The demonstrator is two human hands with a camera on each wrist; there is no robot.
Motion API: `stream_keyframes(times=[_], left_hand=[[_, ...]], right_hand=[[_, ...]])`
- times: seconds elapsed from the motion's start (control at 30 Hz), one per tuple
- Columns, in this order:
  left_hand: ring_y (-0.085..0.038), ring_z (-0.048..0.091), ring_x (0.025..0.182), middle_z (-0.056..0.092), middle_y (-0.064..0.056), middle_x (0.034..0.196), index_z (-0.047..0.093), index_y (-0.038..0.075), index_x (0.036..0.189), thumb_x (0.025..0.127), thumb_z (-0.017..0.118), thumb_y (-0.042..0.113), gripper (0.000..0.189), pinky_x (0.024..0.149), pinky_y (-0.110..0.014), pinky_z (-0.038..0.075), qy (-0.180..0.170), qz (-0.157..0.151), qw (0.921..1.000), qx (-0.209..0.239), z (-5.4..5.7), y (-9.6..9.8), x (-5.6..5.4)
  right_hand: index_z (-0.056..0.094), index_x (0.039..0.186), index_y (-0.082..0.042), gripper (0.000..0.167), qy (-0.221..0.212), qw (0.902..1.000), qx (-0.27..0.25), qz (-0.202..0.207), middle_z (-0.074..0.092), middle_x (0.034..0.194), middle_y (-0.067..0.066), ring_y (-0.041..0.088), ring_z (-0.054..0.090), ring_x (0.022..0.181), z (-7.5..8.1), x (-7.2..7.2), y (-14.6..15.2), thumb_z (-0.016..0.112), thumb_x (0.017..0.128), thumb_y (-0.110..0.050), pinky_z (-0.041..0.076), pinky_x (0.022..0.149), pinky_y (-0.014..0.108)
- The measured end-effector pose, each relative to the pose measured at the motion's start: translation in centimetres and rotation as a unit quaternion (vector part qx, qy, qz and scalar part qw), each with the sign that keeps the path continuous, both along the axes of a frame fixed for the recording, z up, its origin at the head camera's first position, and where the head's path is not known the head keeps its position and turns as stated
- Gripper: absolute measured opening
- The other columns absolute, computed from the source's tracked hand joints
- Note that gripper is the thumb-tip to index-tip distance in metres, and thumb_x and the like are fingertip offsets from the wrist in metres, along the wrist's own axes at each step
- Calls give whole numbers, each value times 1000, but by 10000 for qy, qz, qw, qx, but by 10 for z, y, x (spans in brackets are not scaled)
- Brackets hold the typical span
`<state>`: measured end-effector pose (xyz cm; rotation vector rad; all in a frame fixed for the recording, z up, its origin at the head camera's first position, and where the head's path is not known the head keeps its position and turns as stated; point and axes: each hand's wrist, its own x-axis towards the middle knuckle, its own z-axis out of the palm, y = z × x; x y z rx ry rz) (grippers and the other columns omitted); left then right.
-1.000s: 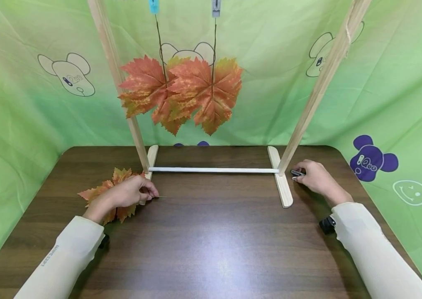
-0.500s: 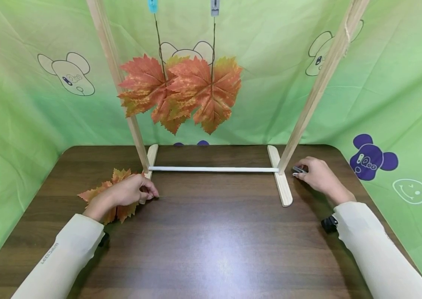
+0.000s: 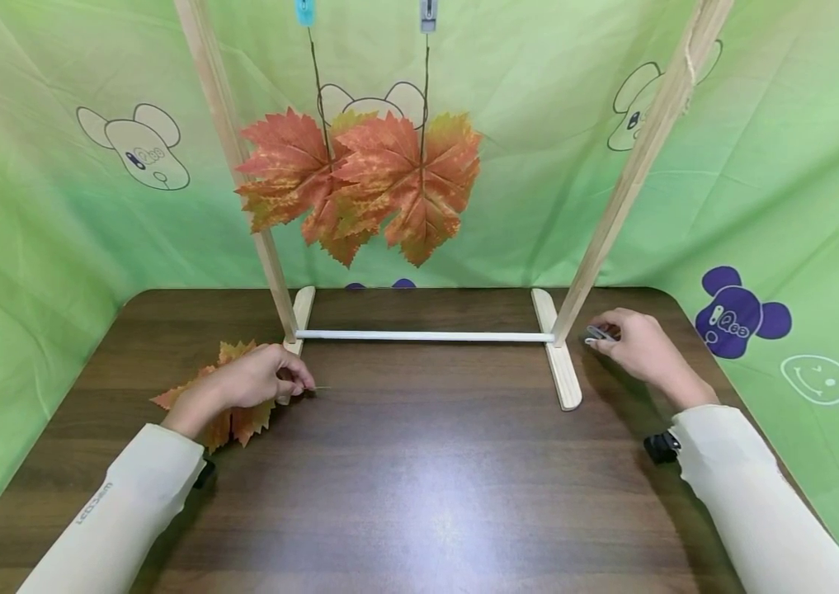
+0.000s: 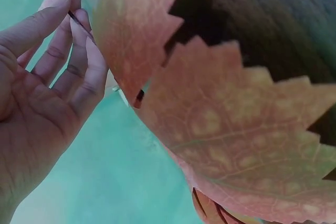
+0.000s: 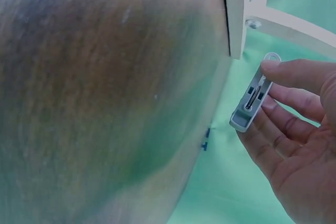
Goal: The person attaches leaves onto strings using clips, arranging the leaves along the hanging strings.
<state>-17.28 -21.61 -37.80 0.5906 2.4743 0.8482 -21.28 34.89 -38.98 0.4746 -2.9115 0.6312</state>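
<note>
My left hand (image 3: 259, 379) pinches the thin stem (image 4: 79, 22) of an orange artificial maple leaf (image 3: 248, 425) between thumb and fingertips. The leaf spreads beneath the hand and wrist at the left of the table, partly hidden by them in the head view. To the right of the stand's right foot, my right hand (image 3: 638, 345) holds a grey clothespin (image 5: 254, 98), thumb on one side and fingers on the other. Two more maple leaves (image 3: 419, 186) hang by their stems from a blue clothespin (image 3: 305, 11) and a grey one at the top of the head view.
A wooden stand rises at the back, with a left post (image 3: 222, 132), a right post (image 3: 638, 165) and a white crossbar (image 3: 422, 337) low between them. Its right foot (image 3: 566, 381) points toward me. Green printed cloth (image 3: 523, 214) surrounds the brown table (image 3: 389, 478).
My right hand has moved slightly right and away from me with the clothespin, which has turned a little. The leaf under my left hand has shifted slightly; that hand has stayed nearly still.
</note>
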Motion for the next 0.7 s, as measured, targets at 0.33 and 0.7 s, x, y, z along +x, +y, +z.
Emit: stream_keyframes(times=[0.33, 0.7], left_hand=[[-11, 63, 77, 78, -6, 95, 80, 5, 103, 99, 68, -1, 14, 67, -22, 52, 383, -251, 9989, 121, 2, 3, 2], [-12, 68, 91, 79, -9, 99, 79, 2, 104, 96, 71, -2, 12, 77, -25, 56, 976, -541, 9934, 261, 10, 13, 7]], right_hand=[[73, 108, 6, 22, 250, 9996, -88, 19, 74, 96, 20, 31, 69, 84, 10, 8, -2, 78, 90, -4, 54, 73, 34], [74, 109, 3, 21, 465, 9982, -369, -45, 74, 101, 18, 29, 70, 86, 25, 19, -9, 79, 89, -3, 57, 73, 30]])
